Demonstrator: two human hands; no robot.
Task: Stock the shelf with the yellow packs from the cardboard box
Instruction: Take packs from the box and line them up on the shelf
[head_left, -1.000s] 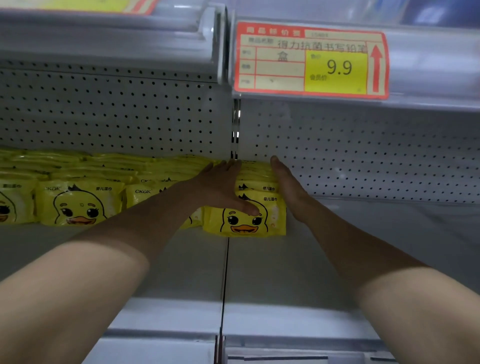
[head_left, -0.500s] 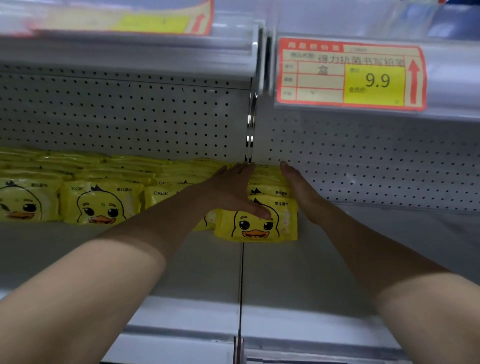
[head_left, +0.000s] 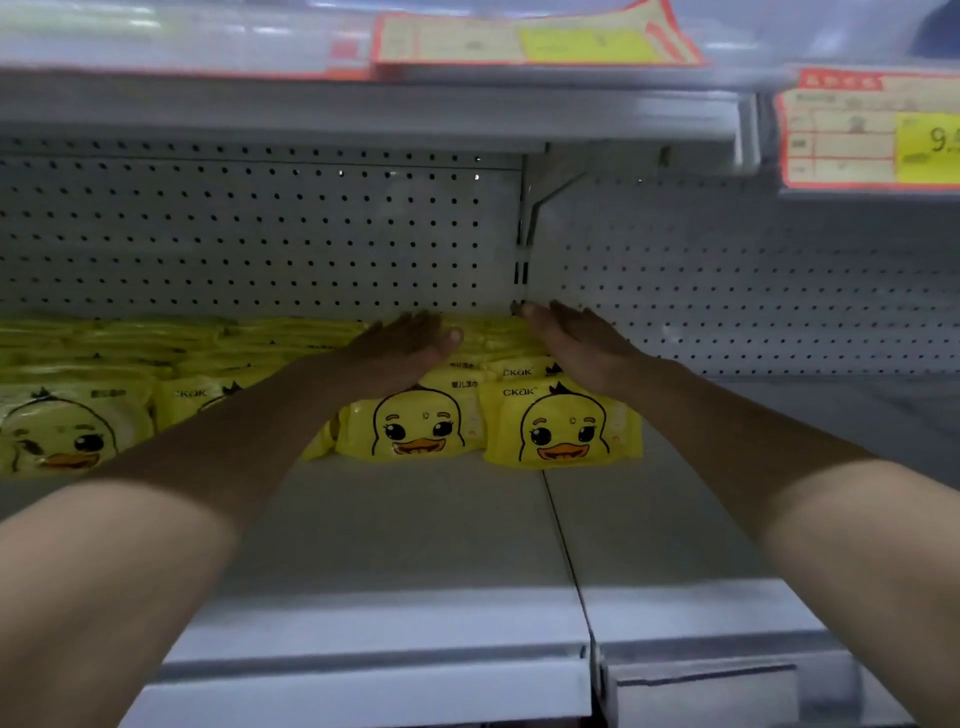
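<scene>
Yellow packs with a duck face lie in rows at the back of the grey shelf (head_left: 426, 535). The rightmost pack (head_left: 563, 428) sits at the end of the front row, with another pack (head_left: 415, 426) to its left. My left hand (head_left: 402, 345) lies flat with straight fingers on top of the packs behind that one. My right hand (head_left: 582, 343) stands edge-on, fingers straight, against the right side of the rows. More packs (head_left: 67, 426) fill the left. The cardboard box is out of view.
A perforated back panel (head_left: 260, 239) closes the shelf behind the packs. The shelf above carries a price tag (head_left: 872, 130) at the right and another tag (head_left: 535, 36) at the top. A seam (head_left: 566, 551) splits the shelf board.
The view has swung left, so the price tag sits further right. Both hands stay on the rightmost stack; a second front pack now shows beside it.
</scene>
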